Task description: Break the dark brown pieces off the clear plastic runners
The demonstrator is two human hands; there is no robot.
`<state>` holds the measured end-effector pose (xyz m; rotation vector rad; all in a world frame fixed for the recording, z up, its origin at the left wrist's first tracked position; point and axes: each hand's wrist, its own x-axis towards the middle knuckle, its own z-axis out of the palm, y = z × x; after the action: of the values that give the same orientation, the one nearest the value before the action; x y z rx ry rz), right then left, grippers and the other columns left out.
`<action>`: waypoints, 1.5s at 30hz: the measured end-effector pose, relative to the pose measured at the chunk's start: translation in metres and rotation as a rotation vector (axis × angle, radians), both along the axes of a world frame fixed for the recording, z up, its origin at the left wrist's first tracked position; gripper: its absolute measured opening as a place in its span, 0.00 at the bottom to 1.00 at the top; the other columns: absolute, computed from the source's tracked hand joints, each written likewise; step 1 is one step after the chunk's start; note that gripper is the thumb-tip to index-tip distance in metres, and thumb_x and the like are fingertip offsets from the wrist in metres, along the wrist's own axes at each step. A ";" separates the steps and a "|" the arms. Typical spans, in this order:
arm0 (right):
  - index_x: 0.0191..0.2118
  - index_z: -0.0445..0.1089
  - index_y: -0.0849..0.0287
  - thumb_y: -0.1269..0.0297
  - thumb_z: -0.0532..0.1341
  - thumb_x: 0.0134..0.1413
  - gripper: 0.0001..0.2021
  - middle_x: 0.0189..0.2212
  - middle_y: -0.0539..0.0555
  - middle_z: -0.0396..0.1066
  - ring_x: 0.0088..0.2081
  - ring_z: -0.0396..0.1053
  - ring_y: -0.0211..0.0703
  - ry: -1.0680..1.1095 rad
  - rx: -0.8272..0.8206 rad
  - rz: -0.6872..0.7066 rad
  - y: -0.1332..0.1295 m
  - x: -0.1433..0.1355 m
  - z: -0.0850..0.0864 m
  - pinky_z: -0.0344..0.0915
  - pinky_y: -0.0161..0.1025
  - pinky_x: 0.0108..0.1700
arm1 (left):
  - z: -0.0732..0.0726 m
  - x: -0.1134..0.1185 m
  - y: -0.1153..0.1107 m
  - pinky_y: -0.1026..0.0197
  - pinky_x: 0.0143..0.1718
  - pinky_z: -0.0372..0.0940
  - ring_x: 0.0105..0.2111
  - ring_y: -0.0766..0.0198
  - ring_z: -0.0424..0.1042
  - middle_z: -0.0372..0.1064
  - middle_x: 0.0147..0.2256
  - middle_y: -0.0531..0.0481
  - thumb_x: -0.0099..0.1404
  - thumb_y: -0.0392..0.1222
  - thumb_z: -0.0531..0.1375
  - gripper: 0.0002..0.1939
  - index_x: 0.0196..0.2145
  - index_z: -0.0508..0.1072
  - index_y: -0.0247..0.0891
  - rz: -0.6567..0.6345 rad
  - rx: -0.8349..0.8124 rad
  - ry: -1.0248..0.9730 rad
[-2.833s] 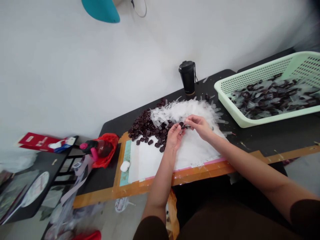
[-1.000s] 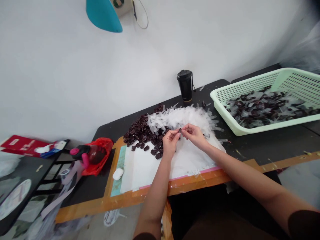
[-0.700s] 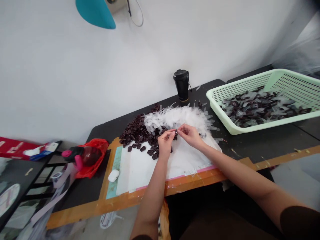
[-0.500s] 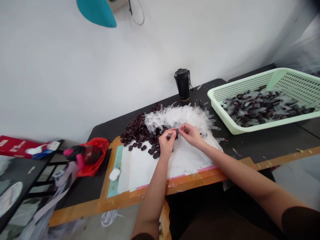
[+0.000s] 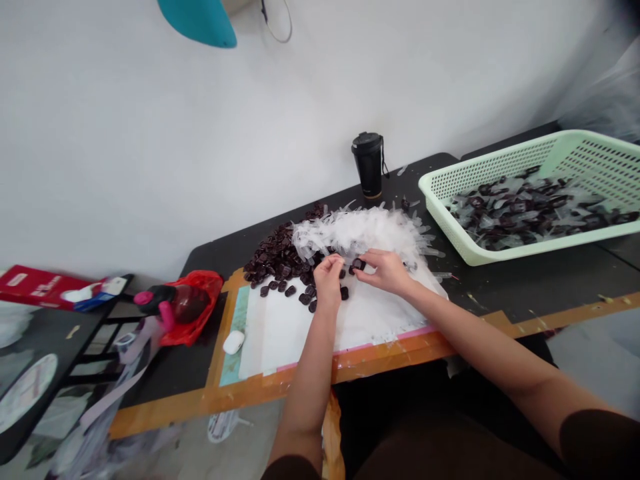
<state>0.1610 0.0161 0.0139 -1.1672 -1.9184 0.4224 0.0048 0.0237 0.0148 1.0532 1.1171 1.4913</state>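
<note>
My right hand (image 5: 387, 270) pinches a small, glossy, dark brown piece (image 5: 358, 265) between thumb and fingers, above the white sheet (image 5: 370, 313). Just left of it, my left hand (image 5: 329, 279) has its thumb and fingertips pressed together; whatever is between them is too small to make out. Behind both hands lies a heap of thin translucent plastic slips (image 5: 365, 227). A pile of similar dark pieces (image 5: 280, 252) spreads to the left, with several loose ones scattered on the sheet near my left hand.
A pale green basket (image 5: 453, 237) at right holds dark pieces mixed with translucent slips. A black lidded cup (image 5: 369, 167) stands behind the heap. A white earbud case (image 5: 233, 343) sits at left, near a bottle (image 5: 183, 303) on a red bag (image 5: 200, 327). Orange tape lines the table's front edge.
My hands have moved apart from where they met. The dark piece shows now in my right fingers, and my left hand has drawn slightly left. The whole view has shifted a little.
</note>
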 end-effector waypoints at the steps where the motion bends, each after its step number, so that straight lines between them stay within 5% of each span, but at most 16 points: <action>1: 0.29 0.72 0.56 0.58 0.63 0.52 0.07 0.23 0.51 0.65 0.25 0.62 0.39 -0.006 -0.006 0.001 0.000 0.001 0.001 0.52 0.36 0.29 | -0.001 -0.001 0.001 0.66 0.33 0.57 0.28 0.71 0.62 0.67 0.28 0.54 0.51 0.38 0.64 0.07 0.19 0.71 0.35 0.026 -0.012 -0.024; 12: 0.20 0.64 0.59 0.55 0.63 0.50 0.16 0.17 0.47 0.57 0.21 0.54 0.34 0.097 -0.031 0.143 0.002 0.006 0.009 0.49 0.36 0.25 | -0.001 -0.006 0.006 0.67 0.31 0.58 0.27 0.72 0.62 0.66 0.27 0.54 0.50 0.42 0.66 0.10 0.21 0.70 0.35 0.030 0.020 -0.027; 16: 0.37 0.71 0.56 0.44 0.61 0.52 0.19 0.23 0.50 0.64 0.21 0.57 0.36 0.556 -0.017 0.001 0.009 0.018 0.014 0.53 0.37 0.22 | 0.005 -0.013 0.007 0.66 0.37 0.61 0.32 0.69 0.67 0.69 0.31 0.51 0.54 0.46 0.65 0.11 0.26 0.73 0.35 0.026 0.153 0.193; 18: 0.52 0.65 0.50 0.40 0.51 0.59 0.24 0.32 0.52 0.68 0.19 0.56 0.35 0.866 0.105 -0.133 0.019 0.030 0.018 0.54 0.37 0.20 | 0.017 -0.018 0.003 0.65 0.36 0.63 0.31 0.68 0.68 0.70 0.31 0.51 0.55 0.48 0.65 0.13 0.31 0.74 0.35 0.080 0.171 0.204; 21: 0.59 0.57 0.47 0.39 0.41 0.62 0.28 0.44 0.57 0.65 0.20 0.59 0.34 1.099 0.096 -0.165 0.033 0.044 0.018 0.56 0.37 0.18 | 0.043 -0.023 -0.012 0.66 0.33 0.64 0.30 0.68 0.69 0.71 0.31 0.50 0.56 0.49 0.65 0.14 0.34 0.74 0.35 0.146 0.227 0.219; 25: 0.49 0.66 0.50 0.41 0.54 0.58 0.22 0.36 0.53 0.67 0.20 0.57 0.33 0.878 0.046 -0.180 0.035 0.037 0.004 0.54 0.35 0.19 | 0.062 -0.024 -0.071 0.65 0.32 0.64 0.29 0.69 0.68 0.70 0.32 0.50 0.61 0.47 0.62 0.11 0.34 0.74 0.37 0.138 0.355 0.289; 28: 0.36 0.71 0.56 0.39 0.54 0.56 0.23 0.28 0.52 0.68 0.24 0.62 0.38 0.577 0.079 -0.150 0.028 0.026 -0.009 0.59 0.38 0.26 | 0.038 -0.022 -0.146 0.61 0.35 0.65 0.31 0.66 0.68 0.67 0.28 0.50 0.65 0.44 0.58 0.10 0.29 0.71 0.36 0.173 0.452 0.404; 32: 0.32 0.71 0.57 0.38 0.53 0.57 0.25 0.24 0.52 0.68 0.26 0.63 0.40 0.345 0.124 -0.110 0.024 0.022 -0.019 0.60 0.40 0.31 | -0.042 -0.018 -0.243 0.58 0.37 0.67 0.35 0.62 0.70 0.67 0.32 0.47 0.64 0.40 0.57 0.05 0.34 0.71 0.37 0.250 0.360 0.663; 34: 0.32 0.71 0.58 0.38 0.52 0.58 0.26 0.23 0.52 0.68 0.26 0.64 0.41 0.281 0.150 -0.102 0.024 0.022 -0.020 0.59 0.40 0.32 | -0.086 -0.016 -0.271 0.55 0.41 0.68 0.42 0.57 0.70 0.68 0.40 0.42 0.60 0.43 0.61 0.13 0.42 0.70 0.36 0.210 0.179 0.854; 36: 0.32 0.71 0.58 0.39 0.51 0.59 0.25 0.23 0.53 0.68 0.26 0.64 0.41 0.242 0.166 -0.099 0.025 0.023 -0.020 0.59 0.41 0.33 | -0.120 -0.014 -0.282 0.47 0.52 0.64 0.54 0.48 0.64 0.62 0.51 0.34 0.56 0.49 0.64 0.31 0.54 0.63 0.34 0.244 -0.030 1.015; 39: 0.33 0.71 0.57 0.39 0.51 0.59 0.25 0.24 0.53 0.69 0.27 0.65 0.42 0.198 0.164 -0.090 0.026 0.024 -0.021 0.60 0.42 0.34 | -0.150 -0.010 -0.275 0.40 0.60 0.54 0.63 0.39 0.52 0.51 0.60 0.26 0.53 0.55 0.66 0.47 0.61 0.52 0.27 0.232 -0.207 1.121; 45: 0.35 0.71 0.56 0.40 0.52 0.59 0.24 0.24 0.54 0.70 0.29 0.67 0.45 0.121 0.118 -0.071 0.028 0.024 -0.024 0.61 0.43 0.34 | -0.157 0.001 -0.259 0.46 0.61 0.56 0.61 0.44 0.57 0.55 0.58 0.27 0.55 0.49 0.64 0.45 0.62 0.47 0.27 0.204 -0.371 1.035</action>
<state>0.1847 0.0444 -0.0098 -1.1037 -1.7685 0.3296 0.0056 -0.2356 -0.1419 1.5026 2.1623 0.7616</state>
